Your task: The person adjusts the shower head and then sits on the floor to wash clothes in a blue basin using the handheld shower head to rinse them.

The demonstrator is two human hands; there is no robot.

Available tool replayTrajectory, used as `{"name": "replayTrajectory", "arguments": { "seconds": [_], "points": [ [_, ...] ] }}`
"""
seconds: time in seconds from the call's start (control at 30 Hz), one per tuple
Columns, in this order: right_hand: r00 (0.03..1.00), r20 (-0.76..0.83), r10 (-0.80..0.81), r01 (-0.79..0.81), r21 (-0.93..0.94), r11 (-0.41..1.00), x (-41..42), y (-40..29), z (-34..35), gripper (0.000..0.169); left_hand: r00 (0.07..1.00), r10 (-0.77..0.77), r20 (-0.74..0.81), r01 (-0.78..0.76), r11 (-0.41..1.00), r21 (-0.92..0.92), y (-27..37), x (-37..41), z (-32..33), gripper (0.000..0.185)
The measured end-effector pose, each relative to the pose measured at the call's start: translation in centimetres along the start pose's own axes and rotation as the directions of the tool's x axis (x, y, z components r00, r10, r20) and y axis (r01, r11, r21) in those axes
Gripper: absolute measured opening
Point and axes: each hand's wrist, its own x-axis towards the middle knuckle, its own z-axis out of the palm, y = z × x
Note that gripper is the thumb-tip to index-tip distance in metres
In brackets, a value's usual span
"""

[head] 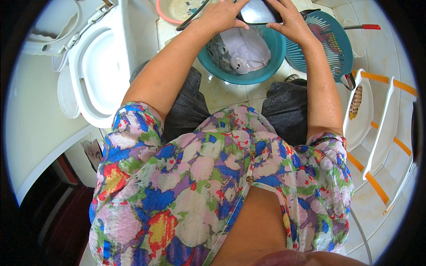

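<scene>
My left hand (222,16) and my right hand (290,20) are at the top of the view, on either side of a dark-rimmed object with a shiny, pale surface (259,12); its upper part is cut off by the frame's edge. Fingers of both hands lie along its sides, with the thumbs at its lower edge. Just below it stands a teal plastic basin (239,79) on the tiled floor. Wet pale lilac cloth (248,50) lies in the basin, with greyish water or cloth beside it at the left.
A white toilet (85,99) stands at the left. Near the top is a pink basin (163,13). A teal slotted basket (346,50) sits right of the basin, a red-handled tool (370,27) beside it. A white and orange rack (376,146) stands at the right.
</scene>
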Motion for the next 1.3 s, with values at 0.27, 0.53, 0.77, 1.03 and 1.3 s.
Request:
{"name": "replayTrajectory", "arguments": {
  "seconds": [0.27,0.53,0.77,1.03,1.3],
  "points": [
    [0.999,-0.018,0.049,-0.05,-0.043,0.998,-0.6,0.1,-0.3,0.085,0.999,-0.015,0.045,0.015,1.0,0.01,0.6,0.9,-0.1,0.105],
    [0.995,0.027,0.095,-0.094,-0.035,0.995,-1.2,0.5,-0.9,0.086,0.997,-0.029,0.074,0.028,1.0,0.007,1.7,1.0,-0.3,0.104],
    [0.969,0.19,0.161,-0.141,-0.111,0.984,-1.7,0.0,-0.9,0.086,0.991,0.013,0.131,-0.007,0.999,-0.045,-0.4,0.4,3.1,0.106],
    [0.991,0.126,0.052,-0.047,-0.046,0.998,-2.6,0.8,2.6,0.084,0.96,-0.057,0.273,0.034,0.996,0.088,-1.7,-0.5,5.5,0.101],
    [0.983,0.182,0.029,-0.02,-0.051,0.999,-3.2,1.5,5.7,0.084,0.857,-0.159,0.49,0.117,0.986,0.115,-2.0,-1.3,5.2,0.105]
  ]
}}
